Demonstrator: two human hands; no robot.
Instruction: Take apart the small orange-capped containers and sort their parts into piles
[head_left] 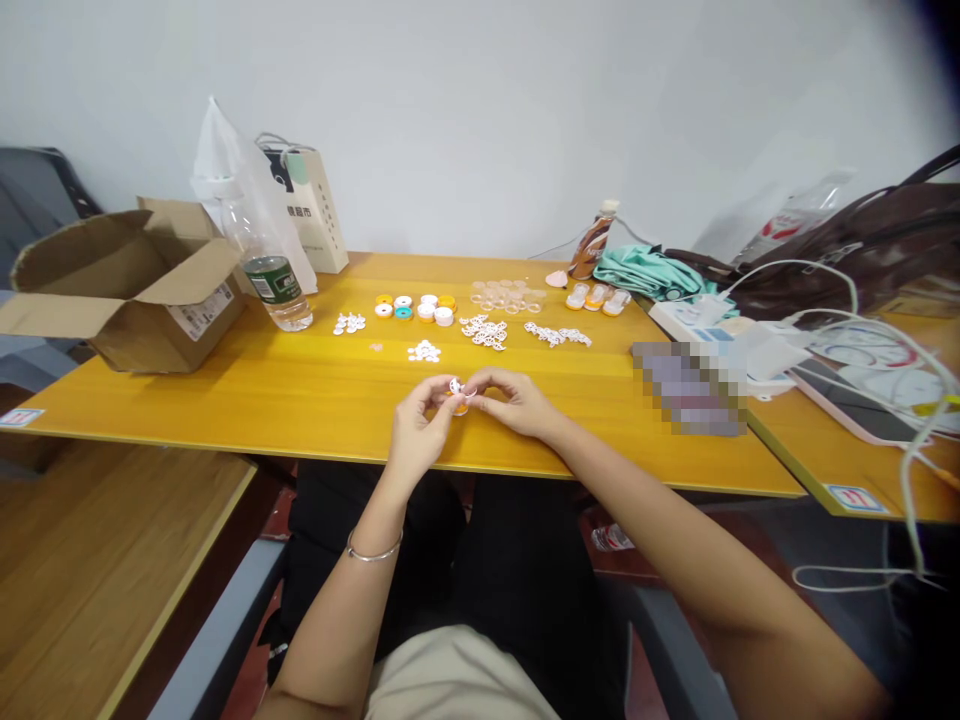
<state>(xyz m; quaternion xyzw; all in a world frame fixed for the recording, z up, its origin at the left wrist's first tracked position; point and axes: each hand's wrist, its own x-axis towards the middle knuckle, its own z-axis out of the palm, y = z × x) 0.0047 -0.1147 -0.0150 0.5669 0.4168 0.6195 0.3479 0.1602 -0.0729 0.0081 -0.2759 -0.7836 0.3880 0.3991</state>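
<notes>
Above the table's near edge, my left hand (420, 428) pinches a small round orange-and-white plastic part (458, 405) between thumb and fingers. From the right, my right hand (517, 402) meets it with closed fingertips, gripping a small white curved piece (470, 392) at the same part. My fingers hide much of both. Just beyond my hands lies a cluster of small white discs (425, 351). Farther back are white openwork pieces (484, 331), more small white pieces (556, 334), round white, orange and teal parts (426, 308) and clear rings (507, 296).
An open cardboard box (165, 320) and a water bottle (276, 290) stand at left, near a paper bag (319, 210). At right are a brown drink bottle (592, 243), green cloth (641, 270), a power strip (694, 335) with cables, and a phone (855, 400).
</notes>
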